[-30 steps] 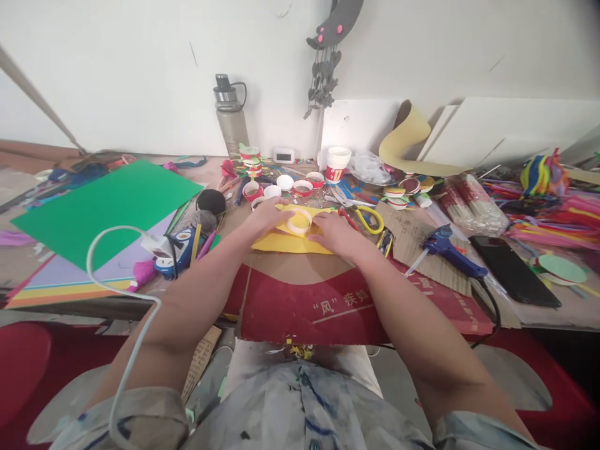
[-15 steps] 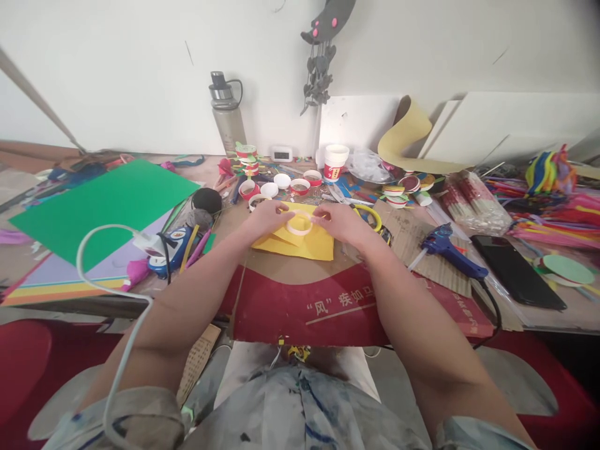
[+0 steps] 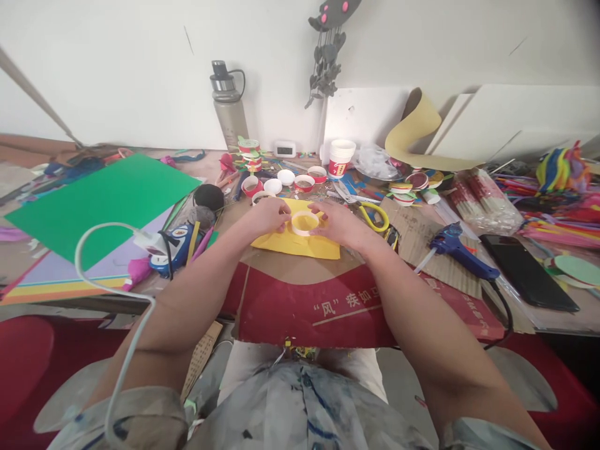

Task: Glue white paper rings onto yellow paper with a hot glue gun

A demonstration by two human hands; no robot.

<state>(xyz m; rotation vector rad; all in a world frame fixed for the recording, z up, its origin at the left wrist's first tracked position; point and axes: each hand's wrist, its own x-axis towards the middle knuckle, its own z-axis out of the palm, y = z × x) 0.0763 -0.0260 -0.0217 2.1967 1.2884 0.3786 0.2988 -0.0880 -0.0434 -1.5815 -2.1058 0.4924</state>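
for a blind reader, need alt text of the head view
A person's left hand and right hand flank a white ring on a yellow sheet at a cluttered table. A green sheet lies to the left, a blue glue gun and black phone to the right.

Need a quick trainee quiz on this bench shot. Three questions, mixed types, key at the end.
1. True or false: the white ring is between the left hand and the right hand, with the yellow sheet beneath it.

2. Which of these is next to the black phone?
A) grey bottle
B) blue glue gun
C) red-and-white cup

3. Fill in: the top sheet of the paper stack on the left is ____ in colour.

Key: 1 true; 2 B; 3 green.
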